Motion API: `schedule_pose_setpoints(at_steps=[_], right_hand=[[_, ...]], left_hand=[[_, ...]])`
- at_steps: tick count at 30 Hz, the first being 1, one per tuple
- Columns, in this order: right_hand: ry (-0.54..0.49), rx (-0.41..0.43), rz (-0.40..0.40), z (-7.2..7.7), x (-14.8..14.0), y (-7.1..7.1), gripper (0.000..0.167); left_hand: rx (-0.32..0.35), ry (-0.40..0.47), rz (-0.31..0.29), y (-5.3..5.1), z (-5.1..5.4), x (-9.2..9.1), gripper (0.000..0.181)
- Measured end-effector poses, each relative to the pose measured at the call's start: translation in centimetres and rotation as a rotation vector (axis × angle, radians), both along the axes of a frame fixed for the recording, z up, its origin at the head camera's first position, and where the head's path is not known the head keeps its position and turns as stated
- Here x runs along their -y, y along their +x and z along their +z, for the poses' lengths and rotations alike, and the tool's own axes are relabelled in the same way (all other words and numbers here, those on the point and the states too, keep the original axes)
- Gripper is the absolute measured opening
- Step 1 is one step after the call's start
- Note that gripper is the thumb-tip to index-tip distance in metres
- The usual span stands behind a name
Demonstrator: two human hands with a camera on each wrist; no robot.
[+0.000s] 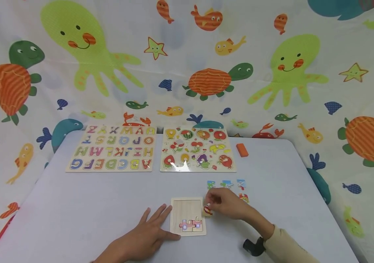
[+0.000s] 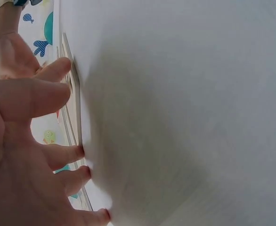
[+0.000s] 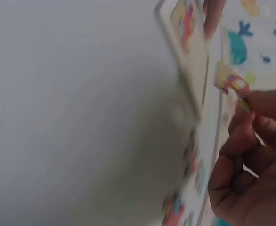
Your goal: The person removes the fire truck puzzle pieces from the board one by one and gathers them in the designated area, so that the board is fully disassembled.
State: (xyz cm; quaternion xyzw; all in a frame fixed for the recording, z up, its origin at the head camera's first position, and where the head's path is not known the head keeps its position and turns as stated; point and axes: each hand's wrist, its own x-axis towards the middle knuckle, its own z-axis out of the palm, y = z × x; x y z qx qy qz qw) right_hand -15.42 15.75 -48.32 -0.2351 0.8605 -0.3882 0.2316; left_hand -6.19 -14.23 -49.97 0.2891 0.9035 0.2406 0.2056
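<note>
A square wooden puzzle tray (image 1: 187, 208) lies near the front of the table, with two joined jigsaw pieces (image 1: 191, 225) in its lower right corner. My left hand (image 1: 147, 233) is spread at the tray's left side, its fingertips and thumb touching the edge. Between thumb and finger, my right hand (image 1: 227, 204) pinches a jigsaw piece (image 3: 231, 80) with red and yellow print, just over the tray's right edge. Behind and beside that hand lie several loose jigsaw pieces (image 1: 241, 183), some partly hidden by it.
An alphabet puzzle board (image 1: 111, 149) and a fruit puzzle board (image 1: 197, 149) lie side by side at the back. To their right is an orange block (image 1: 242, 150). A black object (image 1: 254, 247) is at the right wrist. A sea-animal printed cloth (image 1: 187, 54) hangs behind the table.
</note>
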Motion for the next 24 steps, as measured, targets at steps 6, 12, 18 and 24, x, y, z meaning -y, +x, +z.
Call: schedule_pose_setpoints(at_steps=[6, 12, 18, 24], right_hand=[[0.064, -0.087, 0.062, -1.2, -1.9, -0.5, 0.015], [0.148, -0.251, 0.048, -2.0, -1.4, -0.1, 0.016], [0.213, -0.298, 0.019, -2.0, -1.0, 0.3, 0.013], [0.235, -0.304, 0.024, -2.2, -1.1, 0.6, 0.014]], left_hand=[[-0.005, 0.005, 0.011, 0.1, 0.0, -0.1, 0.048], [-0.011, 0.013, 0.010, 0.1, 0.1, -0.1, 0.049], [-0.007, 0.014, 0.017, 0.1, 0.1, -0.1, 0.048], [-0.009, 0.014, 0.015, 0.1, 0.0, -0.1, 0.047]])
